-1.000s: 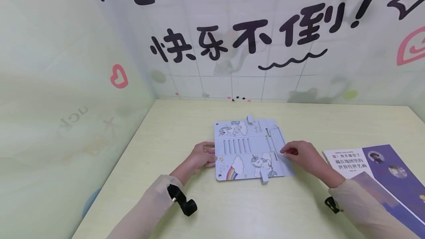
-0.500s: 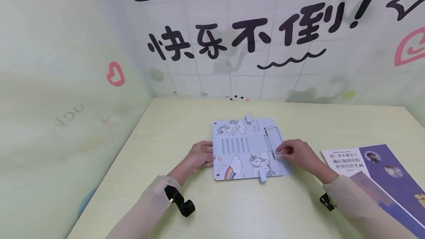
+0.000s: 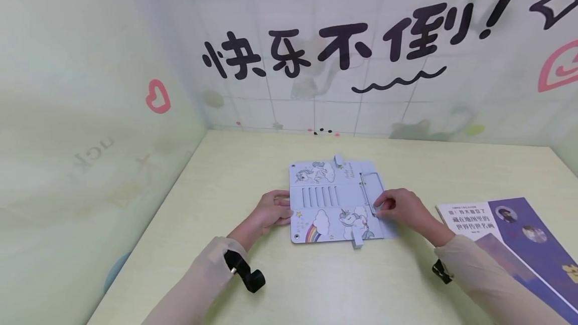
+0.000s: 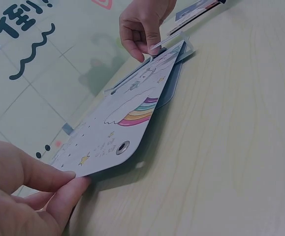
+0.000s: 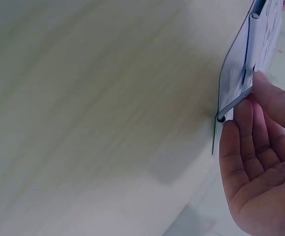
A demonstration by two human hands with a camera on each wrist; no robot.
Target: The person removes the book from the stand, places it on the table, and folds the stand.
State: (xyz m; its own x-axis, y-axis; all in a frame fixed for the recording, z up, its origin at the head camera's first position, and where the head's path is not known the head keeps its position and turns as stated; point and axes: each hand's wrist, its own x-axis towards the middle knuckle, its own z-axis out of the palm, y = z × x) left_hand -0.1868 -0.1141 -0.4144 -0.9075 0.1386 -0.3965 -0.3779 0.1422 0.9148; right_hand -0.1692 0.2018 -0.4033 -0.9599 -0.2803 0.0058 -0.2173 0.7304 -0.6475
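Note:
A pale lilac folding book stand printed with unicorns and a rainbow (image 3: 347, 197) lies on the table in the head view. Small clips (image 3: 357, 238) stick out at its near and far edges. My left hand (image 3: 269, 209) holds the stand's left edge; in the left wrist view, thumb and forefinger pinch the board near its metal eyelet (image 4: 123, 147). At the other end, my right hand (image 3: 399, 208) pinches a thin wire support (image 5: 236, 103) between thumb and fingers. The right wrist view shows this wire angled up from the stand's back plate (image 5: 232, 73).
Right of the stand lies a purple and white book (image 3: 519, 224), partly behind the right forearm. A printed backdrop (image 3: 311, 114) rises along the table's far edge, and another panel (image 3: 113, 164) borders the left side. Light wooden tabletop (image 3: 311, 285) surrounds the stand.
My right hand has shifted slightly left from the stand's right edge, swinging the wire support toward the slots. My left hand keeps its hold on the left edge.

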